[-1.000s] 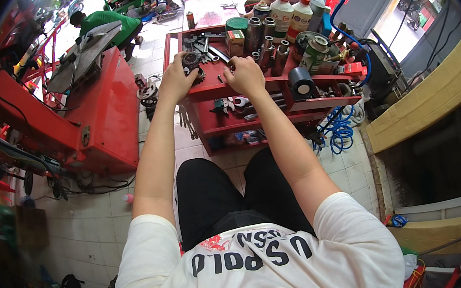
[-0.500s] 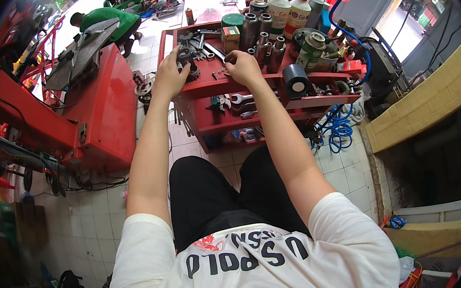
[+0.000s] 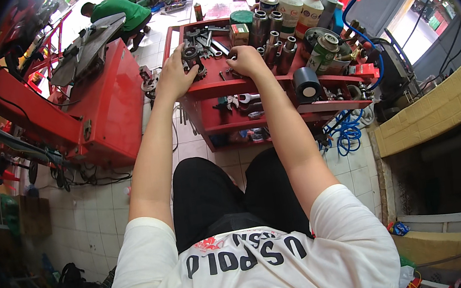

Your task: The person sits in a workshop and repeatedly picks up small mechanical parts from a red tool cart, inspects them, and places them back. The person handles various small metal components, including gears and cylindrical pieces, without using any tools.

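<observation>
My left hand [image 3: 176, 77] is wrapped around the side of a dark metal part [image 3: 192, 58], an upright cylinder with a toothed ring at its base, near the left end of the red tool cart [image 3: 212, 87]. My right hand [image 3: 248, 61] hangs over the same top shelf, fingers curled in toward the thumb; whatever is between them is hidden. Between the hands lie several small bolts [image 3: 228, 73]. Behind them are wrenches [image 3: 220, 45] and other steel tools. A small orange-and-green box [image 3: 239, 33] stands just beyond my right hand.
Upright metal sockets [image 3: 287, 55], white bottles [image 3: 290, 12] and a spray can [image 3: 324, 52] crowd the cart's right side. A black roll [image 3: 307, 84] sits at its front edge. Blue hose [image 3: 347, 133] coils beneath. A red machine [image 3: 106, 110] stands left; two people work farther off.
My right hand's fingers have curled in and moved off the end of a wrench. My left hand stays at the dark metal part. The whole view has shifted slightly.
</observation>
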`<state>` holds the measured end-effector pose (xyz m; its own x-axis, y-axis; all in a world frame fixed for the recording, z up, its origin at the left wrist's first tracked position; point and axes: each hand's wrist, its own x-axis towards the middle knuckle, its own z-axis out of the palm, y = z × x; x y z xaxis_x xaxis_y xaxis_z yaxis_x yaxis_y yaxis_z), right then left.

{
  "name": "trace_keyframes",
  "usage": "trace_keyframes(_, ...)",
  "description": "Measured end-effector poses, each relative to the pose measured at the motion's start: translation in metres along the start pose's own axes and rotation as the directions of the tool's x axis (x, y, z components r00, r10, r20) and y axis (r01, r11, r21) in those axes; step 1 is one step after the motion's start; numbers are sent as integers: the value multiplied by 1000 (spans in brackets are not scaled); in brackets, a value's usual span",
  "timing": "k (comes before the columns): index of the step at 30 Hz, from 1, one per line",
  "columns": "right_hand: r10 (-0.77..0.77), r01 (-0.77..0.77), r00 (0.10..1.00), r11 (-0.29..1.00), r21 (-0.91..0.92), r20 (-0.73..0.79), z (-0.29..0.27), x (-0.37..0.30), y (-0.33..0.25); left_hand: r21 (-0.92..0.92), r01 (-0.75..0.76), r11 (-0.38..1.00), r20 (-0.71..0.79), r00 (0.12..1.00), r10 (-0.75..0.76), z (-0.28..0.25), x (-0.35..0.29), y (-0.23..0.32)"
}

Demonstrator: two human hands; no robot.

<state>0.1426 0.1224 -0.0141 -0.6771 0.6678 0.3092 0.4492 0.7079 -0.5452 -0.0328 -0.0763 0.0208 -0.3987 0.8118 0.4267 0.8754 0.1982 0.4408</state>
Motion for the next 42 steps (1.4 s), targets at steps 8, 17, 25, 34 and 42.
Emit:
trace_keyframes(8,-11,44,975,988,-145,220,6,-2,3,-23,-38,999,-96,995,35,7,-5,0)
trace_keyframes(17,-48,44,998,991,-124,-27,10,4,0,-263,-506,821,117,828,548,-12,5,57)
trace_keyframes(25,142,-137,953,990,35,-269,-3,-5,-12,70,-342,937,592,770,237,45,66,47)
trace_keyframes(34,136,-103,957,985,139,-255,-2,-5,-8,-60,-286,956,385,877,286,82,50,25)
trace_keyframes(42,100,36,937,925,377,-336,-5,-1,-8,-372,-96,923,128,980,153,83,44,26)
